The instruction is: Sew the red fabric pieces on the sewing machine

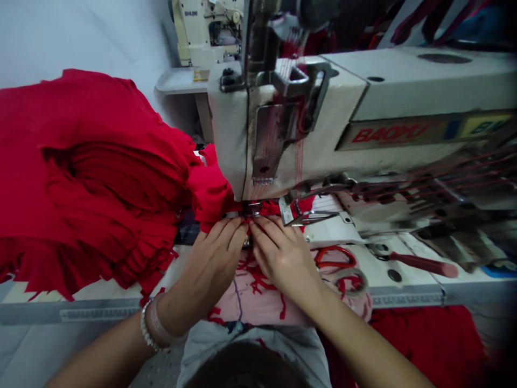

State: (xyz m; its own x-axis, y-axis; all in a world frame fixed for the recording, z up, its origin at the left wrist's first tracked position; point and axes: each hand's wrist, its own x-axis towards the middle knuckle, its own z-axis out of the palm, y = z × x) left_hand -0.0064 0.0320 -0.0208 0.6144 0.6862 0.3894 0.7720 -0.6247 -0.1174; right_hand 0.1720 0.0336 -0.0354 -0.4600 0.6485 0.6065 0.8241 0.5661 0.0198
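Under the head of the sewing machine (228,129), a piece of red fabric (212,191) lies bunched at the presser foot (253,209). My left hand (214,261) presses and grips the fabric's near edge just left of the foot, fingers close together. From the right, my right hand (285,258) holds the same edge, its fingertips almost meeting those of the left. Both sets of fingertips are very near the needle area, and the fabric under them is mostly hidden. Red threads run down the machine's front.
A tall pile of red fabric pieces (100,161) fills the left side. Right of my hands are red-handled scissors (335,257), a tape roll (353,284) and a red-handled tool (424,264). Pink cloth (226,299) with red scraps covers the near edge. Another machine (210,32) stands behind.
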